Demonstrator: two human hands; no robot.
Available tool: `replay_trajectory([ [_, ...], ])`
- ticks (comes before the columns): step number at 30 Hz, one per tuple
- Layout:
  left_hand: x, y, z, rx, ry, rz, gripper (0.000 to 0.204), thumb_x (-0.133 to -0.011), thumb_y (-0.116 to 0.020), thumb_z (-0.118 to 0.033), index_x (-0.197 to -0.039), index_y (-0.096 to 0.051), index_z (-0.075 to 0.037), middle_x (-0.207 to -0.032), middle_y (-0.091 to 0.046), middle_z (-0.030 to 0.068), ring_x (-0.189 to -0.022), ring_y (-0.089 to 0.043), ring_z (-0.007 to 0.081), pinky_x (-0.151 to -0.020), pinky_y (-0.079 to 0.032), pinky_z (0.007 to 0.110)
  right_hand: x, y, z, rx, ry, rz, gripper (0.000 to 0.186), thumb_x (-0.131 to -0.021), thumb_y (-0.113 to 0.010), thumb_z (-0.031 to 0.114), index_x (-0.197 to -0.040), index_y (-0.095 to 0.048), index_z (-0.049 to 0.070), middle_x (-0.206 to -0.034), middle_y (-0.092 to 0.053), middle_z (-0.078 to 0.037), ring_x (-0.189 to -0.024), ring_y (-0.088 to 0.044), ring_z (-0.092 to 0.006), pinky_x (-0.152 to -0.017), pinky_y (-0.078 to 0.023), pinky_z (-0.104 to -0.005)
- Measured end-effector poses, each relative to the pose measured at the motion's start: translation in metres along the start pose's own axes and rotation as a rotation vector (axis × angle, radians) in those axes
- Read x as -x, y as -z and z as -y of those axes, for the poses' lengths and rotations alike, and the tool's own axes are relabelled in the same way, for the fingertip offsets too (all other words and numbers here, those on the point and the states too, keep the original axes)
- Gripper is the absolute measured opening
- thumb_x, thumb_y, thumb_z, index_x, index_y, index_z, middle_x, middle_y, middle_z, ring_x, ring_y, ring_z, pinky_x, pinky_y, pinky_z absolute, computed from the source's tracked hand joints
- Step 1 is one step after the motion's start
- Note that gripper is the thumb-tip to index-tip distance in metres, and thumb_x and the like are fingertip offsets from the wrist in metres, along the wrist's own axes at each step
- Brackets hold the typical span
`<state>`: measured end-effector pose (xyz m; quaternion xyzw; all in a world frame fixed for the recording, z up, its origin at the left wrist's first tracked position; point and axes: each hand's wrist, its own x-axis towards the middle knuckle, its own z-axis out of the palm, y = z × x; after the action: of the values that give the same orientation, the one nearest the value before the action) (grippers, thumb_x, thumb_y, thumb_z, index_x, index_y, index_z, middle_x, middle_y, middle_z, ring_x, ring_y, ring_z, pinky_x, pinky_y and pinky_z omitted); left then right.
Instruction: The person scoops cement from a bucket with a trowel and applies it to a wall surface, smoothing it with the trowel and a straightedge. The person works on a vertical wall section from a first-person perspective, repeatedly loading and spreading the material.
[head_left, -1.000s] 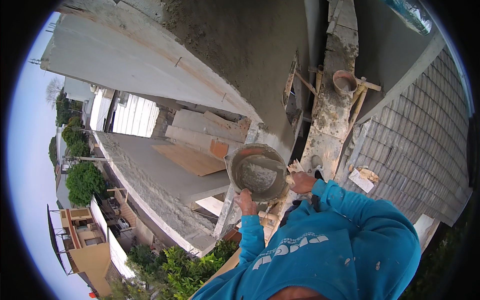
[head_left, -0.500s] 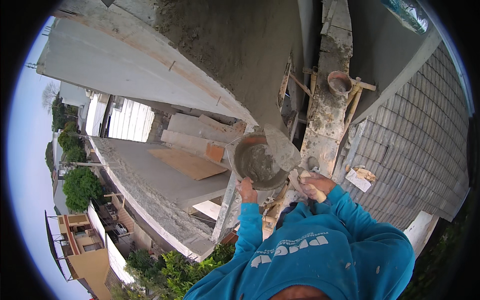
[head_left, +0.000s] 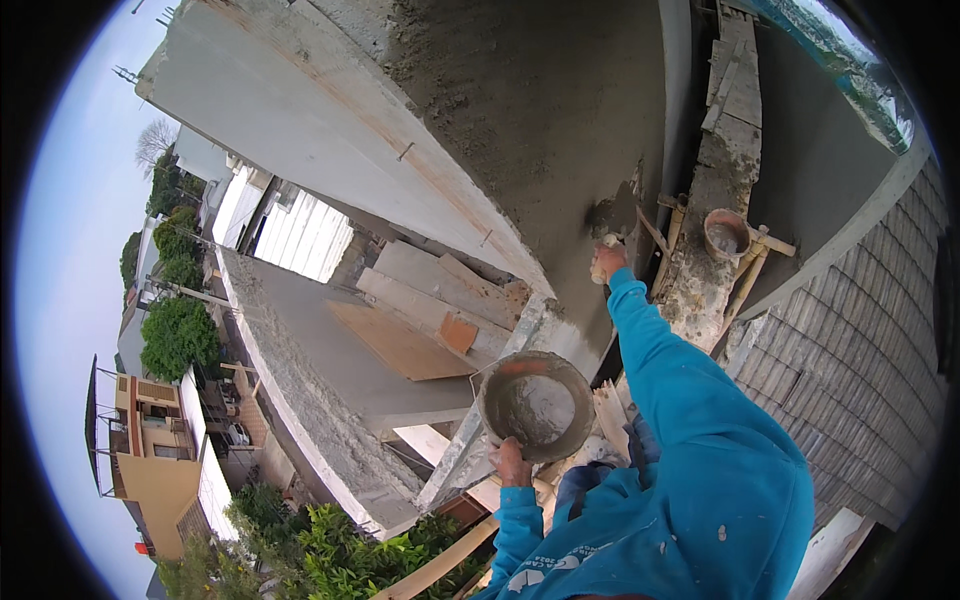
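Note:
My left hand [head_left: 511, 465] is closed on the near rim of a round bucket [head_left: 580, 395]. Grey wet mortar [head_left: 545, 408] lies in the bottom of this bucket. Stretched out ahead, my right hand [head_left: 608, 263] is wrapped round the pale handle of a trowel [head_left: 610, 240]. The trowel's blade is against or very close to the grey plastered wall [head_left: 530, 110], beside a darker wet patch of mortar; contact is hard to make out. Blue sleeves cover both my arms.
A narrow, mortar-splashed plank walkway [head_left: 725, 180] runs ahead on bamboo poles [head_left: 745, 285], with a second small bucket [head_left: 727, 234] on it. Grey roof tiles [head_left: 850, 340] slope away on the right. On the left, a concrete ledge [head_left: 310, 420] borders a drop toward houses and trees.
My right hand has moved forward with the trowel, from above the bucket to the wall. The mortar on the blade has gone to the wall. The bucket sits lower in view.

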<state>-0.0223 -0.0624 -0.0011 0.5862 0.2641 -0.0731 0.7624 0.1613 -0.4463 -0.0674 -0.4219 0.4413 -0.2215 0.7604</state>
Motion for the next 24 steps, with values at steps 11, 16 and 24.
replay_trajectory([
  [11,-0.009,-0.018,0.003,-0.076,-0.019,0.024,0.039,-0.070,-0.049,0.006,-0.108,-0.055,-0.001,-0.083,-0.059,0.0042,-0.068,-0.054,0.0154,-0.058,-0.043,0.028,0.241,0.179,0.067,0.663,-0.255,0.858,0.031,-0.086,-0.063,0.015,-0.112,-0.052,0.002,-0.073,-0.057,-0.005,-0.049,-0.055,-0.0124,-0.045,-0.049,-0.0302],
  [16,-0.017,-0.038,0.001,-0.185,-0.038,0.168,0.051,-0.074,-0.051,0.007,-0.125,-0.054,0.002,-0.084,-0.060,0.0034,-0.063,-0.050,0.0113,-0.056,-0.039,0.026,0.274,0.153,-0.033,1.370,0.106,0.813,0.043,-0.087,-0.063,0.021,-0.122,-0.052,-0.001,-0.081,-0.064,-0.009,-0.060,-0.061,-0.0144,-0.048,-0.051,-0.0306],
  [24,-0.040,-0.042,-0.001,-0.195,-0.008,0.243,0.031,-0.073,-0.049,0.008,-0.101,-0.057,-0.002,-0.087,-0.060,0.0039,-0.072,-0.055,0.0146,-0.062,-0.044,0.027,0.287,0.193,-0.030,0.059,-0.855,0.922,0.012,-0.095,-0.058,0.019,-0.092,-0.050,0.011,-0.066,-0.049,0.001,-0.049,-0.046,-0.0077,-0.040,-0.040,-0.0254],
])
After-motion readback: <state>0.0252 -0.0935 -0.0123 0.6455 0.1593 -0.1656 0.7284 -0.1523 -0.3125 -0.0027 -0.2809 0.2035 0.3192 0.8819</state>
